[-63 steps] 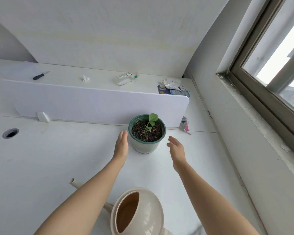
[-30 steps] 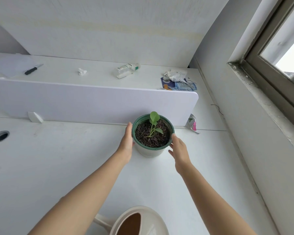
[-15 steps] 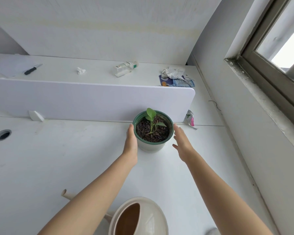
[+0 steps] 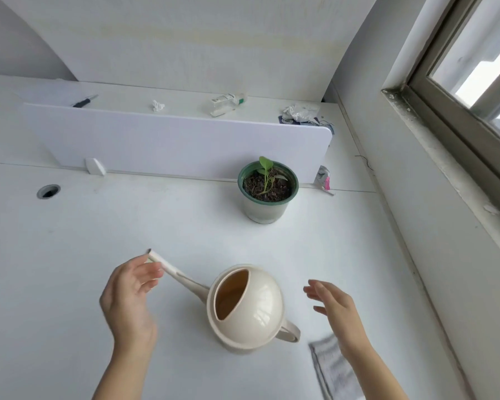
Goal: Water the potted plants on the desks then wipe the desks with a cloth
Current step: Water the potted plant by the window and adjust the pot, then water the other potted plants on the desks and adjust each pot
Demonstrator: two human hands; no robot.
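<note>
A green-rimmed pot with a small green seedling (image 4: pixel 267 190) stands on the white desk (image 4: pixel 70 241) close to the white divider panel. Nearer to me sits a cream watering can (image 4: pixel 247 308), its spout pointing left and its handle to the right. My left hand (image 4: pixel 129 297) hovers with fingers apart beside the spout tip, holding nothing. My right hand (image 4: pixel 337 310) is spread open just right of the can's handle. A grey cloth (image 4: pixel 334 370) lies on the desk under my right forearm.
The divider panel (image 4: pixel 171 145) separates this desk from the far one, which holds a knife (image 4: pixel 84 101), crumpled paper (image 4: pixel 158 105), a small bottle (image 4: pixel 225 102) and wrappers (image 4: pixel 300 112). A cable hole (image 4: pixel 48 191) is at the left. A wall and window sill (image 4: pixel 445 168) bound the right side.
Both hands have let go of the pot and pulled back toward me to either side of the watering can. The pot now stands alone by the divider.
</note>
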